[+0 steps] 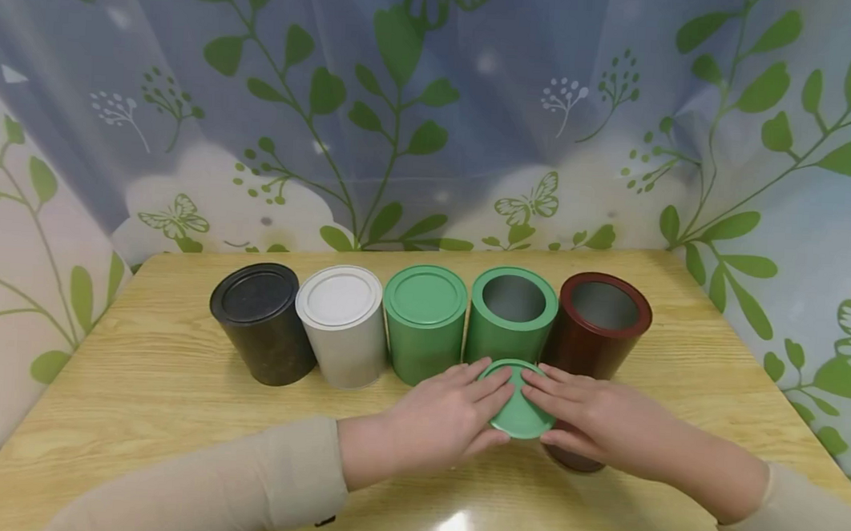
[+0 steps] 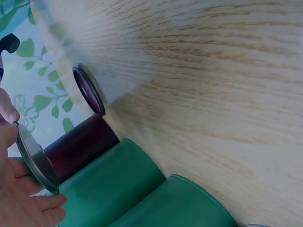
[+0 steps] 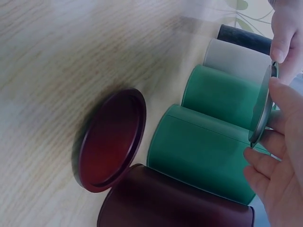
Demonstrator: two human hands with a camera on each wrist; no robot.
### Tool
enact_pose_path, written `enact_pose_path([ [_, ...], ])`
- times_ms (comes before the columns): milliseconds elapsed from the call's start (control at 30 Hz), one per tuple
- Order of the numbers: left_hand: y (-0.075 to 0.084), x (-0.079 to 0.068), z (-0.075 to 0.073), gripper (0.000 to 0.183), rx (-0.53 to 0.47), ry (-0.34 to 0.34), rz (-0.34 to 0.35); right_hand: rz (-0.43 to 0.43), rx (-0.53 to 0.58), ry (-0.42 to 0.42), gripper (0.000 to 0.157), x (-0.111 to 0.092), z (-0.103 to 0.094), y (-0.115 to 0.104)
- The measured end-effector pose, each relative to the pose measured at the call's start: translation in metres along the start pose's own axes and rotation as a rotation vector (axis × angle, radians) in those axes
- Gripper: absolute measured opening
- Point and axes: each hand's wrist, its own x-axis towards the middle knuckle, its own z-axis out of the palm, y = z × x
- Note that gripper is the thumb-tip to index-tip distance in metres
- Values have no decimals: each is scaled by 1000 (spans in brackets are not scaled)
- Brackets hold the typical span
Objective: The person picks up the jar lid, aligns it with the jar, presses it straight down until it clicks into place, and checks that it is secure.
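Observation:
Between both hands is a round green lid [image 1: 522,421], held in front of and above the table near an open green can [image 1: 501,346]. My left hand [image 1: 442,417] pinches its left edge, fingers over the top and thumb at the near rim. On the opposite edge, my right hand [image 1: 615,424] grips it the same way. The lid's metallic underside shows in the left wrist view. A dark red can [image 1: 581,350] without its lid stands right of the open green one. In front of it lies a dark red lid [image 3: 113,142], mostly covered by my right hand in the head view.
Left of the open green can, a lidded green can [image 1: 425,342], a white can [image 1: 349,342] and a black can [image 1: 270,341] continue the row. They stand on a wooden table [image 1: 171,429]. Behind hangs a leaf-patterned curtain [image 1: 475,140].

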Motion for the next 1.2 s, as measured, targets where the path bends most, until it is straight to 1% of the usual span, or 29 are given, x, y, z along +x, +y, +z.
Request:
enact_pose_path([
  [200,-1,2,-6,58,-3,-1,3,-7,-2,6,49,0,-4,1],
  [500,-4,5,-17,58,8,-3,-2,-37,-21,61,50,3,-11,6],
  [867,-8,8,-25,58,14,30,8,-39,-32,86,49,5,-17,8],
  [1067,-10,8,-30,57,21,55,15,-65,-33,118,49,6,-20,11],
  [1200,-12,9,-34,57,22,66,19,-74,-43,125,50,9,-24,12],
])
